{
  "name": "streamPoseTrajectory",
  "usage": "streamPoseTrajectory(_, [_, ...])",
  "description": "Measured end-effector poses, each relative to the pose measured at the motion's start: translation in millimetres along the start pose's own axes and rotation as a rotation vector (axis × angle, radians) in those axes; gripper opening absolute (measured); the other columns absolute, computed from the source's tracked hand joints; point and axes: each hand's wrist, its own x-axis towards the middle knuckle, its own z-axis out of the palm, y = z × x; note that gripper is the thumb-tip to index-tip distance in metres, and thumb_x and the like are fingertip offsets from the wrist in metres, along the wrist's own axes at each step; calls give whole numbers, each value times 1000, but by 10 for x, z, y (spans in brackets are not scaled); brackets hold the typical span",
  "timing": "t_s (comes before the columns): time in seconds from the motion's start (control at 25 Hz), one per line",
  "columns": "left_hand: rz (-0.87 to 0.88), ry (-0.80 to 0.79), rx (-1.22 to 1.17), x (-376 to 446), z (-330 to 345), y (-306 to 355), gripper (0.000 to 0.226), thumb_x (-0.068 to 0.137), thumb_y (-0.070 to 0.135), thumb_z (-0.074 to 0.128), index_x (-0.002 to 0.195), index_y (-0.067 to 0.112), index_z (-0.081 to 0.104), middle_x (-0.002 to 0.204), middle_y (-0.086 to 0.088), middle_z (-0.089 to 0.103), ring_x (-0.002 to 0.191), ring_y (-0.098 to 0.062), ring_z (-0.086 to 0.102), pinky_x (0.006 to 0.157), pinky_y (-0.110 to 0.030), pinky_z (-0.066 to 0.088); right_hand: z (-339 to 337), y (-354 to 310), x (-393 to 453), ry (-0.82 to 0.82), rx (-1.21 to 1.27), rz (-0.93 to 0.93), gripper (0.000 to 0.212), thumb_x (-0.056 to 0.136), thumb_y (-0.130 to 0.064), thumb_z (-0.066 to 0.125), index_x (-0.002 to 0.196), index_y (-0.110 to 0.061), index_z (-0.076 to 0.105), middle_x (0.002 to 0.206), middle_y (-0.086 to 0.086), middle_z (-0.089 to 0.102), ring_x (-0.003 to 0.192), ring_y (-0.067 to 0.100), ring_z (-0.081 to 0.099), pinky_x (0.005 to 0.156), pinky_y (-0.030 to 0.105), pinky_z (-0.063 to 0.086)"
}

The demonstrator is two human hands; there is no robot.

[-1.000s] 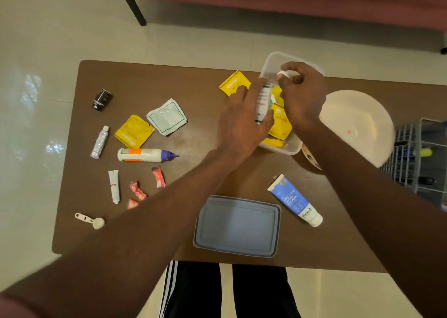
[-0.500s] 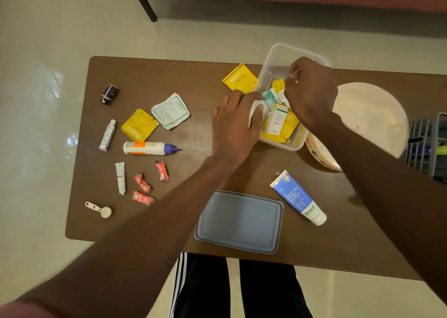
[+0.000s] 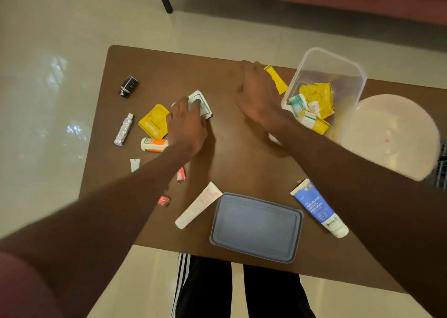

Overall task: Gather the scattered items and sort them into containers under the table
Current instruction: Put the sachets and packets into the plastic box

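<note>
Left hand (image 3: 187,124) lies on white sachet (image 3: 202,103) toward table (image 3: 242,153) left edge, fingers on it; real grip cannot tell. Right hand (image 3: 257,92) flat, fingers straight, beside yellow sachet (image 3: 275,79) at far edge. Clear container (image 3: 324,87) tilted near far right corner, packets inside. Grey lid (image 3: 256,225) at near edge.

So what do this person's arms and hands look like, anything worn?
Both forearms are bare, and the left hand and right hand have no gloves, rings or watch visible. A maroon sleeve shows at the left upper arm. No markings.
</note>
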Motion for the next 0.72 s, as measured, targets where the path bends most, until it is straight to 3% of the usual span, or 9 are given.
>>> streamPoseTrajectory(0.08, [69, -56, 57, 91, 15, -108, 44, 95, 23, 55, 138, 32, 53, 152, -12, 38, 138, -34, 38, 105, -48, 34, 197, -43, 150, -166, -85, 180, 67, 94, -14, 56, 155, -11, 28, 164, 30, 13, 152, 47, 17, 111, 49, 39])
streamPoseTrajectory(0.16, [105, -84, 57, 147, -5, -168, 50, 92, 18, 59, 137, 39, 52, 150, -9, 39, 137, -31, 39, 106, -47, 31, 401, -47, 196, -259, -135, 299, 81, 95, -17, 62, 161, -10, 15, 165, 33, -3, 155, 49, 1, 119, 54, 28])
streamPoseTrajectory(0.28, [143, -74, 48, 164, -47, -217, 57, 84, 14, 67, 132, 41, 51, 134, -6, 44, 127, -28, 43, 98, -45, 30, 659, -117, 66, -221, -192, 280, 79, 95, -16, 61, 160, -4, 16, 165, 33, 7, 154, 47, 11, 120, 52, 29])
streamPoseTrajectory(0.44, [88, -140, 1, 222, -74, -219, 71, 76, 27, 79, 137, 27, 42, 127, -9, 45, 120, -32, 45, 93, -46, 33, 719, -176, -141, -105, -208, 72, 69, 89, -3, 61, 152, -6, 32, 147, 23, 37, 132, 39, 42, 99, 45, 45])
streamPoseTrajectory(0.52, [42, -201, -45, 261, -82, -250, 71, 72, 31, 83, 132, 24, 46, 128, -10, 44, 123, -34, 44, 94, -45, 34, 681, -155, -186, -67, -201, 48, 71, 86, -2, 65, 150, -11, 37, 144, 20, 39, 129, 38, 43, 95, 43, 47])
streamPoseTrajectory(0.64, [36, -235, -178, 268, -113, -304, 68, 69, 31, 88, 126, 23, 53, 127, -8, 44, 122, -31, 47, 94, -44, 34, 666, -74, -217, -70, -294, 152, 85, 83, -14, 75, 155, -18, 29, 149, 20, 36, 133, 39, 40, 101, 47, 44])
streamPoseTrajectory(0.72, [10, -215, -296, 220, -117, -329, 57, 72, 27, 85, 120, 25, 55, 123, -3, 54, 118, -28, 52, 91, -42, 31, 679, -67, -252, -104, -297, 206, 86, 86, -20, 76, 157, -18, 26, 147, 19, 38, 132, 40, 43, 104, 47, 41])
